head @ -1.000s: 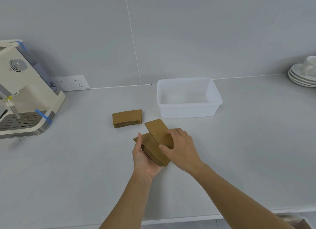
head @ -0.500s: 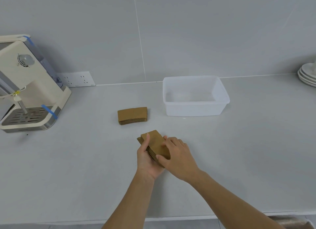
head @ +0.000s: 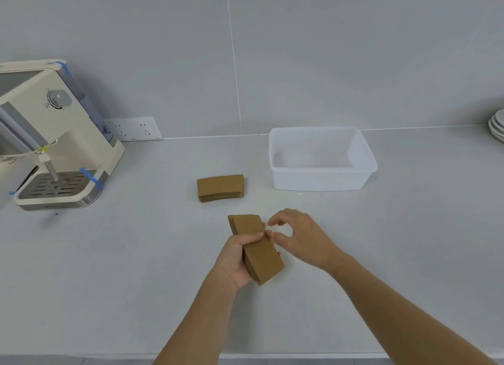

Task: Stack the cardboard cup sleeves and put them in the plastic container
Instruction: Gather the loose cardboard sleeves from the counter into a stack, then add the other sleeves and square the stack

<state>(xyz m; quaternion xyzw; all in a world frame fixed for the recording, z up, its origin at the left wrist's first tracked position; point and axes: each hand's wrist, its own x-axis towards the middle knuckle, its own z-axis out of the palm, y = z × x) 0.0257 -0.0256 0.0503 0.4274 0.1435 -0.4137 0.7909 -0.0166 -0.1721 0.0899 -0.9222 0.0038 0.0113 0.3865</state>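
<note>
My left hand (head: 236, 261) grips a stack of brown cardboard cup sleeves (head: 261, 255), thumb across its top, held just above the counter near the front centre. My right hand (head: 300, 236) hovers just right of the stack with its fingers curled and apart, holding nothing; its fingertips sit at the stack's right edge. A second, smaller stack of sleeves (head: 220, 187) lies flat on the counter behind. The clear plastic container (head: 321, 179) stands further back and to the right, with nothing in it.
A cream coffee machine (head: 51, 141) with blue tape strips occupies the left of the counter. A wall socket (head: 133, 128) sits behind it. White saucers (head: 497, 124) are stacked at the far right edge. The counter's front edge (head: 109, 356) runs along the bottom.
My right hand has lifted off the held stack and drawn slightly right. The top sleeve now lies flush with the rest, and my left hand has closed its thumb over the stack.
</note>
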